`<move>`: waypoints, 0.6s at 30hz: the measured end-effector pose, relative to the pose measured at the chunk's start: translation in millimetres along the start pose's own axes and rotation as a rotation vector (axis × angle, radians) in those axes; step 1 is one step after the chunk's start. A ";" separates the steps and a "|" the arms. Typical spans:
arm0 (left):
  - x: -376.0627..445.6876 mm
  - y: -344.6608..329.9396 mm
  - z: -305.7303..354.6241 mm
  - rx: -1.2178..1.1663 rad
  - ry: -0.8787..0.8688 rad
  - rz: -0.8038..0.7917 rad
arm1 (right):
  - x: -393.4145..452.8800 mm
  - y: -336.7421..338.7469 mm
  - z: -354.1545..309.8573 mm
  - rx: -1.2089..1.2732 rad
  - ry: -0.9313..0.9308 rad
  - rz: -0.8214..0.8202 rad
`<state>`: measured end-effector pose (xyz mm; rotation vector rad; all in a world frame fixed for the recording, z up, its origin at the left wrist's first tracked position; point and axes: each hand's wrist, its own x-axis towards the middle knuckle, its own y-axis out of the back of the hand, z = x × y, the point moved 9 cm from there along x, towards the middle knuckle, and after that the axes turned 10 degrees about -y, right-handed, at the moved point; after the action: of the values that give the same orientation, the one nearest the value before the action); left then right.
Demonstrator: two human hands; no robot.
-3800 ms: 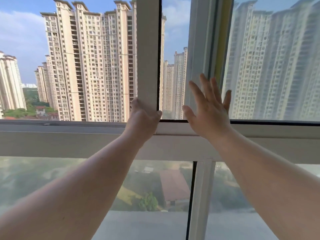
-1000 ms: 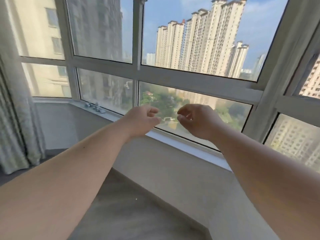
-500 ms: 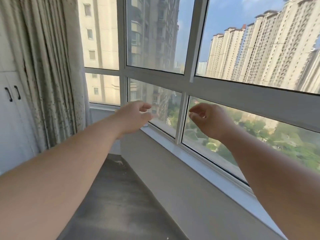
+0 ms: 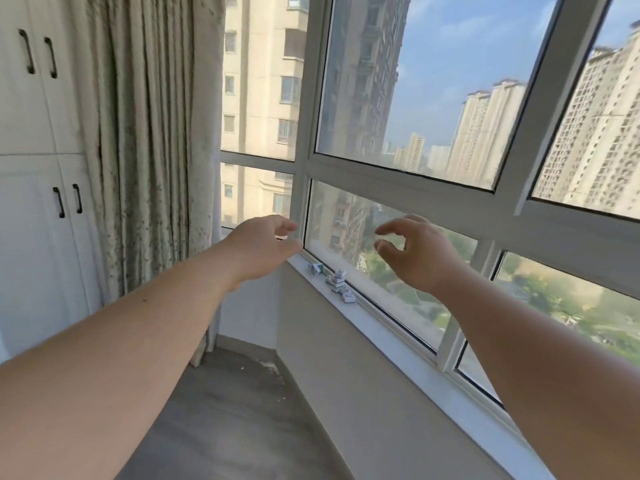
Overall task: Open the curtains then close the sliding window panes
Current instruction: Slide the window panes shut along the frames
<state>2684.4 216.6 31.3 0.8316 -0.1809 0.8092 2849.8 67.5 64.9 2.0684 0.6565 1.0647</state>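
1. The left hand (image 4: 265,245) is hanging in the air at the centre of the frame, its fingers loosely curled and gripping nothing.
2. The right hand (image 4: 414,252) is hovering just right of centre, thumb and forefinger bent toward each other with a gap between them, pinching nothing.
3. Both hands are staying apart from each other and are touching neither the glass nor the fabric.
4. The curtain (image 4: 149,140) is hanging gathered in folds at the upper left of the frame, beside the window's left edge.
5. The sliding window panes (image 4: 422,91) are filling the upper middle and right, sitting inside a white frame (image 4: 391,181).
6. Small boxes (image 4: 337,280) are lying on the windowsill (image 4: 381,336) below the right hand.
7. A white cabinet (image 4: 31,202) with dark handles is standing at the far left.
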 end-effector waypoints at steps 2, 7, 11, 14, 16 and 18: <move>41.6 16.7 -14.8 0.014 -0.030 -0.002 | 34.4 -5.5 -2.2 -0.027 -0.048 0.042; 126.5 20.9 -45.0 0.004 -0.091 -0.021 | 91.8 -26.2 15.1 -0.093 -0.157 0.089; 188.0 -17.4 -66.0 -0.009 -0.127 -0.095 | 131.9 -43.7 42.2 -0.158 -0.188 0.111; 242.9 -37.6 -71.0 0.014 -0.179 -0.099 | 175.4 -42.3 61.9 -0.178 -0.191 0.186; 282.5 -52.9 -73.4 0.029 -0.208 -0.088 | 207.7 -44.6 79.4 -0.186 -0.172 0.230; 318.4 -68.9 -75.3 0.019 -0.209 -0.086 | 237.9 -47.9 95.4 -0.178 -0.148 0.266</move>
<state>2941.9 424.1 80.3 0.9358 -0.3201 0.6434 3050.9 229.2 102.7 2.0911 0.2083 1.0600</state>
